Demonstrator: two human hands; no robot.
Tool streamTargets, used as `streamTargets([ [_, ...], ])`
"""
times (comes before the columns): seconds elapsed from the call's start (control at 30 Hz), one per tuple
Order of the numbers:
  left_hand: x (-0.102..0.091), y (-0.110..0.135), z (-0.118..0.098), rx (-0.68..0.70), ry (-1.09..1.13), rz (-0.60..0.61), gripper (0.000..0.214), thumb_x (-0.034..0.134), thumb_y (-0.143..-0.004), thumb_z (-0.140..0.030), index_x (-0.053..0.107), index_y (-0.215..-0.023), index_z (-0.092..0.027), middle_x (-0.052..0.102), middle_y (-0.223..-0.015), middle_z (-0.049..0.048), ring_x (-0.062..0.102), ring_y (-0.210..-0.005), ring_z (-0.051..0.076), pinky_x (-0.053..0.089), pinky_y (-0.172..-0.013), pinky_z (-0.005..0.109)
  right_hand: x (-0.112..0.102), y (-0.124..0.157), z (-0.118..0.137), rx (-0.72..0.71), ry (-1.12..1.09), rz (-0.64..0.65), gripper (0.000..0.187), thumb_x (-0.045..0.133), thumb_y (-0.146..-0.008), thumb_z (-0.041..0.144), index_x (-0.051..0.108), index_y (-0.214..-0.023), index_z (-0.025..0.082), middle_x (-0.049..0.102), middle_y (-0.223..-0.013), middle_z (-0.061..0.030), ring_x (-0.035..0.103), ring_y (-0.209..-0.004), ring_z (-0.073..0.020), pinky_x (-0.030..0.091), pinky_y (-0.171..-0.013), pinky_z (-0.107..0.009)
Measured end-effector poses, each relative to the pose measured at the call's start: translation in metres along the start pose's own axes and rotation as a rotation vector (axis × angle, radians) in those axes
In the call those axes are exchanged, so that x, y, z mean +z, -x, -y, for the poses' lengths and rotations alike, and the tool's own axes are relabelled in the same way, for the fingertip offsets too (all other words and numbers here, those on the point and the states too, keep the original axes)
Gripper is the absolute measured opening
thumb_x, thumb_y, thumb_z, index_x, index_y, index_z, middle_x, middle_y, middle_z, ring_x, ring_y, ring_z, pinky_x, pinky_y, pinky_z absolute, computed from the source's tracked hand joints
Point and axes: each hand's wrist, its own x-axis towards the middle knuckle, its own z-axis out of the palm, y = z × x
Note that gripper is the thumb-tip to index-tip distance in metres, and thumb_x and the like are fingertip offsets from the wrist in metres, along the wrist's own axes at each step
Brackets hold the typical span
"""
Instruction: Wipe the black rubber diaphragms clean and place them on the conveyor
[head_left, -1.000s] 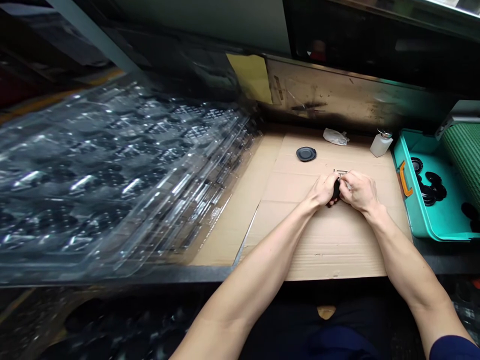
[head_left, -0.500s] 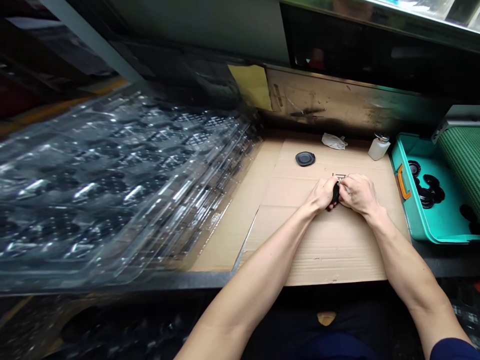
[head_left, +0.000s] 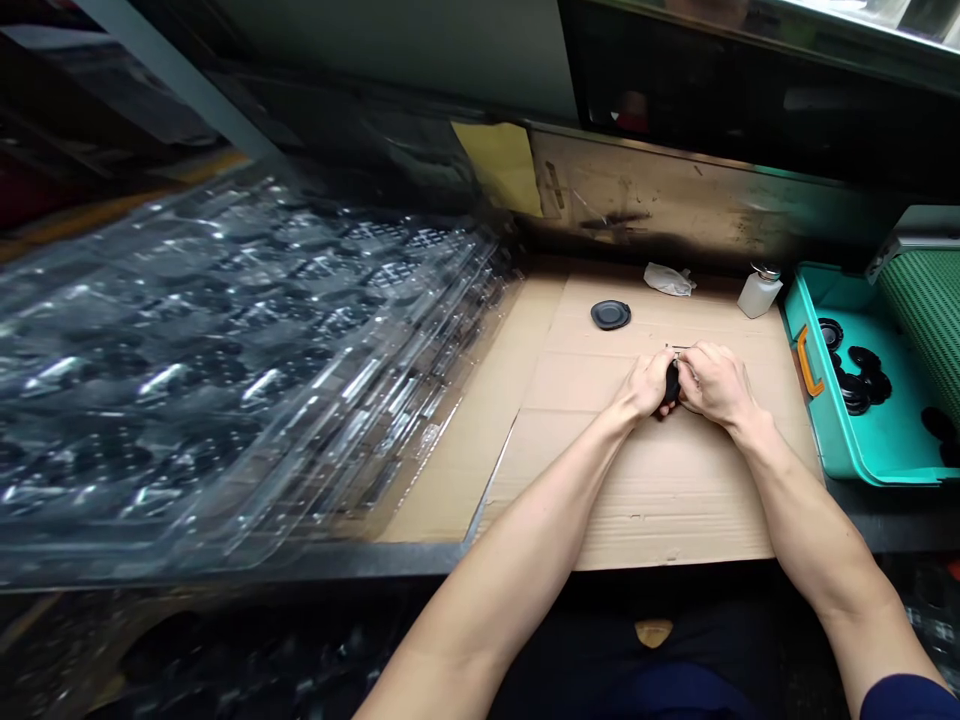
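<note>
My left hand [head_left: 645, 386] is closed around a black round plastic part [head_left: 672, 384], held on edge just above the cardboard sheet [head_left: 660, 500]. Against the upper edge of that part, my right hand [head_left: 714, 382] is pinched; something small and pale shows at its fingertips, too small to make out. Most of the held part is hidden by my fingers. Beyond my left hand, a second black round part [head_left: 610, 315] lies flat on the cardboard.
Clear plastic blister trays [head_left: 217, 350] are stacked at left. A teal crate [head_left: 840, 430] with an orange handle holds several black round parts [head_left: 870, 378] at right, beside a green conveyor belt [head_left: 922, 290]. Toward the back sit a bottle [head_left: 760, 292] and a crumpled white scrap [head_left: 669, 280].
Both hands stay at the same spot with the black part between them. My right fingers have shifted slightly along its upper edge.
</note>
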Motion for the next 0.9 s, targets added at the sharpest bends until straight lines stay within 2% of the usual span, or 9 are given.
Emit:
streamTargets([
  [0.23,0.0000,-0.0014,0.0033,0.013,-0.034,-0.015,0.054,0.036,-0.103,-0.050,0.060,-0.068,-0.017,0.058,-0.047,0.0033,0.052,-0.034,0.014,0.036,-0.037,0.022,0.0018,0.0001,-0.0015,0.049,-0.015,0.035,0.018,0.051,-0.099,0.026,0.068,-0.095,0.021,0.072,-0.095,-0.0070,0.060,-0.086,-0.0224,0.038,-0.082,-0.033],
  [0.4,0.0012,0.0001,0.0034,0.042,-0.048,0.010,0.054,0.036,-0.104,-0.050,0.058,-0.066,-0.018,0.056,-0.044,0.0024,0.053,-0.034,0.014,0.037,-0.037,0.023,0.0042,0.0012,0.0004,0.041,-0.002,-0.012,0.022,0.048,-0.101,0.025,0.069,-0.094,0.021,0.073,-0.096,-0.0080,0.061,-0.088,-0.0223,0.038,-0.084,-0.033],
  [0.6,0.0010,-0.0021,0.0084,0.046,-0.069,-0.010,0.057,0.036,-0.104,-0.051,0.061,-0.066,-0.017,0.057,-0.045,0.0034,0.053,-0.034,0.015,0.037,-0.036,0.023,0.0058,0.0023,0.0015,0.068,0.007,-0.004,0.020,0.050,-0.100,0.025,0.068,-0.092,0.022,0.073,-0.093,-0.0071,0.062,-0.085,-0.0219,0.037,-0.081,-0.033],
  [0.9,0.0003,-0.0003,0.0063,0.097,-0.129,0.016,0.055,0.034,-0.104,-0.044,0.060,-0.064,-0.017,0.056,-0.044,0.0024,0.054,-0.035,0.014,0.038,-0.037,0.022,-0.0013,0.0011,0.0055,0.113,-0.013,0.009,0.018,0.054,-0.098,0.026,0.069,-0.089,0.022,0.075,-0.091,-0.0060,0.065,-0.085,-0.0216,0.037,-0.080,-0.033],
])
